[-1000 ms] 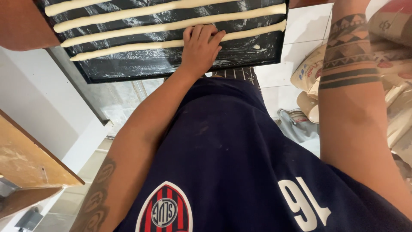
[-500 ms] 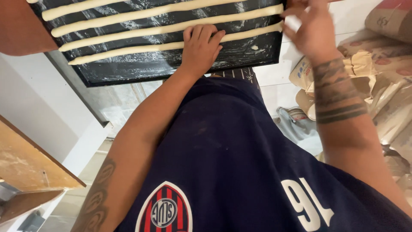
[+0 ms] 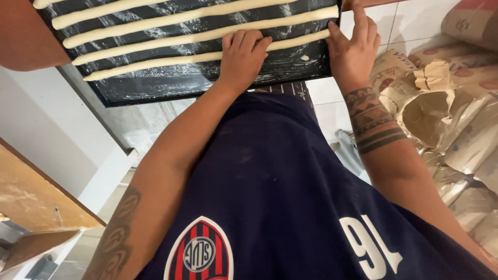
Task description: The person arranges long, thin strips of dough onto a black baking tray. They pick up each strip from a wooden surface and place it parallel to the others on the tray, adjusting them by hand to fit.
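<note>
A dark floured baking tray [image 3: 155, 88] was seen at twelve o'clock, bearing long dough strips [image 3: 171, 36]. The left hand [image 3: 243, 56] lay flat on the nearest strip; the right hand [image 3: 353, 49] seemingly gripped the tray's three-o'clock edge.

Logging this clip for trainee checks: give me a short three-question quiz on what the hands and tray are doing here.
1. True or false: the left hand rests on a dough strip.
2. Where is the right hand? A) tray corner B) paper sacks C) wooden bench
3. What colour is the tray?

Key: 1 true. 2 A. 3 black, dusted with flour.
</note>
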